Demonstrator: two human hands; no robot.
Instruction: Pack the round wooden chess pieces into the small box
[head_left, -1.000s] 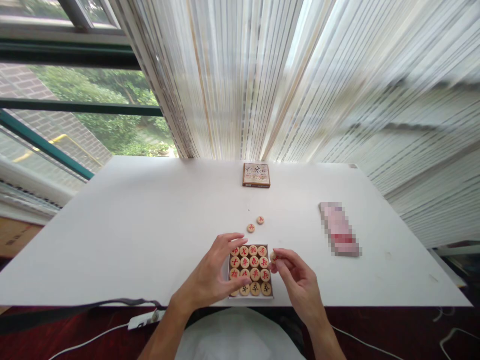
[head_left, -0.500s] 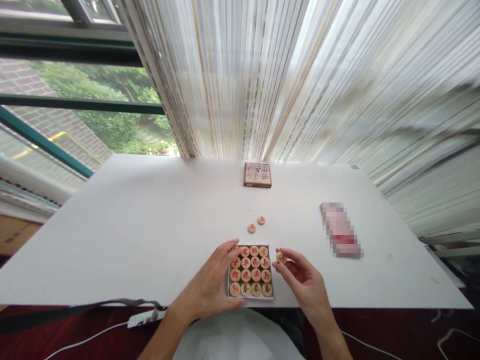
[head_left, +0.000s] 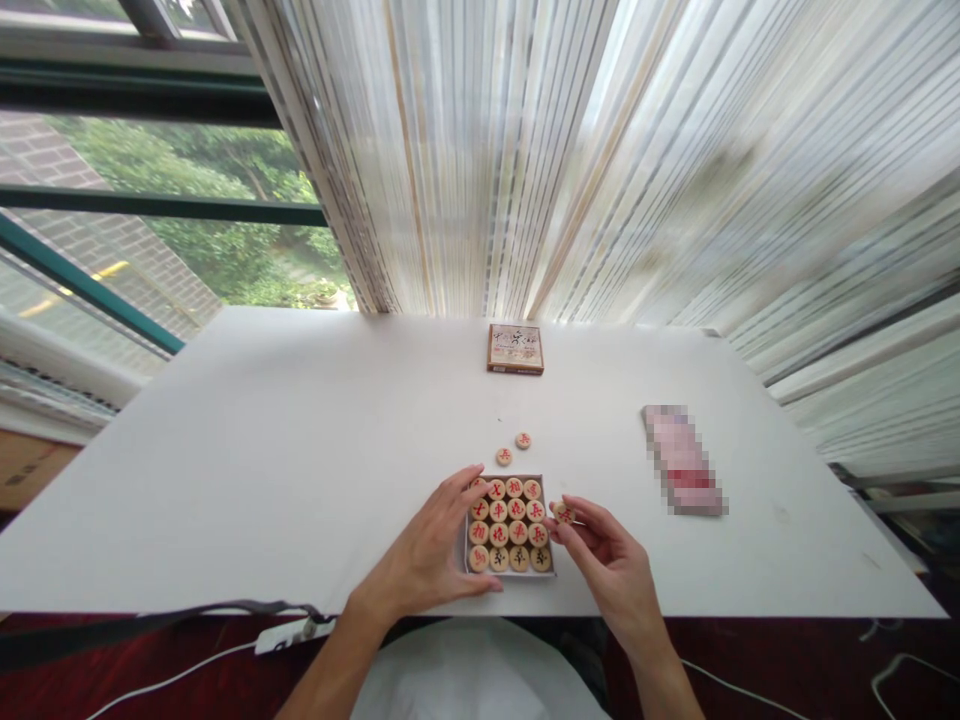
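Observation:
A shallow open box [head_left: 511,575] on the white table is filled with rows of round wooden Chinese chess pieces [head_left: 517,510], most marked in red and a few in the front row in black. My left hand [head_left: 420,545] spans the box's left side, fingers at its far corner and thumb at the near edge, gripping it. Beside the right edge of the box, my right hand [head_left: 609,560] pinches one Chinese chess piece [head_left: 564,513] with red marking between thumb and fingers. Two loose red-marked pieces [head_left: 514,449] lie just beyond the box.
A printed box lid [head_left: 515,350] lies at the table's far side. To the right is a blurred pink rectangular packet [head_left: 682,460]. String curtains [head_left: 465,160] hang behind the white table [head_left: 262,450], with a window at left. A power strip [head_left: 292,636] sits below the near edge.
The box has slid a little away from me and to the right with my left hand. My right hand keeps the piece almost in the same place, now closer to the box.

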